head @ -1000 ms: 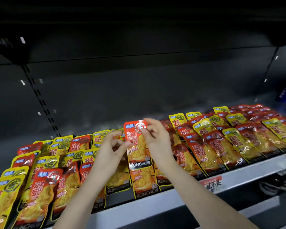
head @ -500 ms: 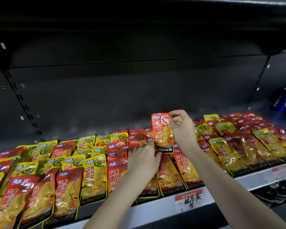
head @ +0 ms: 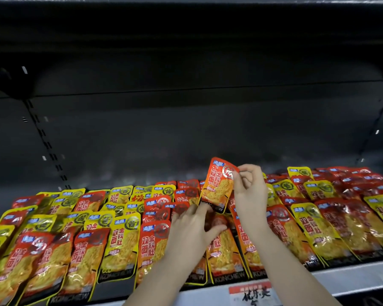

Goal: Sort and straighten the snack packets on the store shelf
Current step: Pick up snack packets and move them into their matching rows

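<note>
1. Back wall (head: 186, 133): dark, matt and flat, with a slotted upright strip (head: 47, 146) at the left. Open room stood above the stock, up to the dark shelf overhead (head: 186, 40).
2. Shelf (head: 352, 277): pale, smooth front edge, running left to right.
3. Snack packets (head: 119, 246): glossy, crinkled foil pouches, rectangular, red or yellow with black bottom bands. They lay flat in overlapping rows, long axes running front to back, tops toward the wall. The colours were mixed at the left. The packets covered the shelf to its front edge, several of them skewed.
4. Left hand (head: 192, 230): fingers stretched forward over the red packets mid-shelf, gripping nothing. The fingertips touched the lower edge of the held packet.
5. Right hand (head: 250, 195): thumb and fingers pinched the held packet's upper right corner.
6. Held packet (head: 219, 186): red, lifted above the middle rows. Its long axis was near upright, with the top leaning slightly right, the printed face toward the camera and the black band lowest.
7. Price label (head: 250, 292): red and white with handwriting, on the shelf's front edge.
</note>
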`<state>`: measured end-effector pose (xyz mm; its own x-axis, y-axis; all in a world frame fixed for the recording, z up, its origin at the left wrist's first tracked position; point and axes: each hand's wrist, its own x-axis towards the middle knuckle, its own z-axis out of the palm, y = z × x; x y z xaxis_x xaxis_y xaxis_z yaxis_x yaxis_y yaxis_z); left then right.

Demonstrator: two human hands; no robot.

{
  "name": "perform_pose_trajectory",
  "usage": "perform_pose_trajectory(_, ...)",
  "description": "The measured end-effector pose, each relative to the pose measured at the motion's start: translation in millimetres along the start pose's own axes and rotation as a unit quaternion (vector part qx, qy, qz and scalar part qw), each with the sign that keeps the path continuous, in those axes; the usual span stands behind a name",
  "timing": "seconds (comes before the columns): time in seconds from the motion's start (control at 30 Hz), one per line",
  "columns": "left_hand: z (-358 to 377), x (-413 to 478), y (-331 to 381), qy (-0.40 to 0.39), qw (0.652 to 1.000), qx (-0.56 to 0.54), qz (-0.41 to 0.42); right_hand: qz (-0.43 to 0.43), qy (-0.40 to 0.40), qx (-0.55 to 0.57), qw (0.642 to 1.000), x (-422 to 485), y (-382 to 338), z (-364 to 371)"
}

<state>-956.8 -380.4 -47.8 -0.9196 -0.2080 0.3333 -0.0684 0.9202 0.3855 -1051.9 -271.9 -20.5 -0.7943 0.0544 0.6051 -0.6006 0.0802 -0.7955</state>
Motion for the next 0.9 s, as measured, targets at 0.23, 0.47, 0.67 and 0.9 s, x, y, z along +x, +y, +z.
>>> perform_pose_trajectory(0.23,-3.8,-4.4,3.0,-0.009,0.982,-0.186,-0.005,0.027,-0.015,-0.023,0.999,3.8,4.7,-4.2)
perform_pose_trajectory(0.47,-2.7,-5.5,2.4,-0.027,0.985,-0.172,0.006,0.009,-0.154,-0.164,0.974,0.7,8.5,-6.4)
perform_pose_trajectory(0.67,0.0,-5.1,0.0,-0.031,0.987,-0.154,0.016,-0.029,-0.212,-0.293,0.932,-4.2,5.4,-7.2)
perform_pose_trajectory(0.9,1.9,-4.7,-0.8,-0.041,0.991,-0.12,0.039,-0.056,-0.246,-0.406,0.878,-9.0,10.2,-6.4)
